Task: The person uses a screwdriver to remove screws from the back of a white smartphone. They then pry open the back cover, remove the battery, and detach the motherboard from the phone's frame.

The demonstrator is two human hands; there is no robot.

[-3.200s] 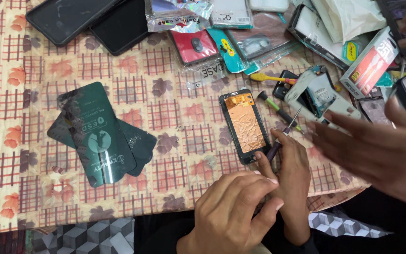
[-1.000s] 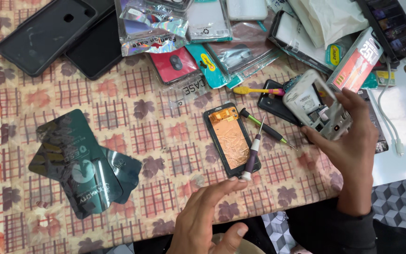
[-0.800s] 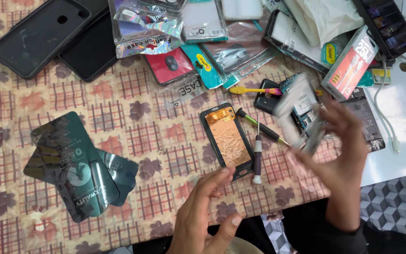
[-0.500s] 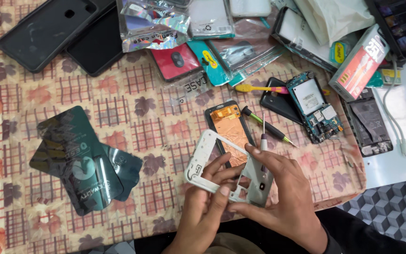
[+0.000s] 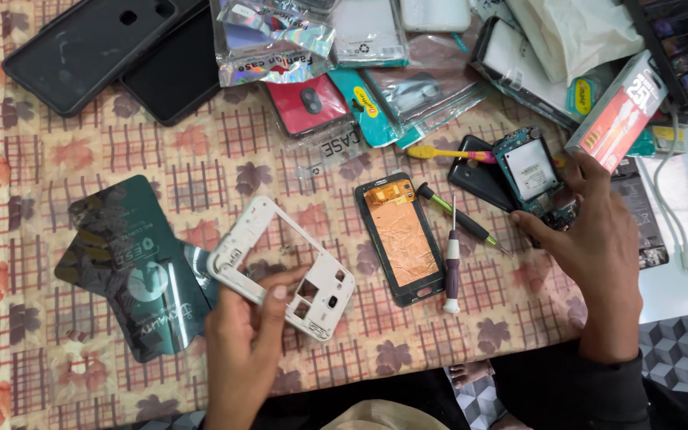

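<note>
My left hand (image 5: pixel 250 334) holds a white plastic phone frame (image 5: pixel 282 266) by its near edge, just above the patterned cloth. My right hand (image 5: pixel 595 239) reaches to the right, its fingers on a phone circuit board (image 5: pixel 529 169) that lies on a black back cover (image 5: pixel 473 177). Between the hands lies a phone screen assembly (image 5: pixel 402 236) with copper foil facing up. Beside it rest a purple-handled screwdriver (image 5: pixel 451 263) and a green-handled screwdriver (image 5: pixel 455 216).
Dark green flat packets (image 5: pixel 137 267) lie at the left. Black phone cases (image 5: pixel 89 48) sit at the far left; bagged cases (image 5: pixel 280 40), a red case (image 5: pixel 312 102), a yellow tool (image 5: pixel 439 153) and a red-and-white box (image 5: pixel 619 111) crowd the far side. A white cable (image 5: pixel 674 215) lies right.
The white frame came off the phone body. My left hand carried it to the left, while my right hand moved away right to the circuit board.
</note>
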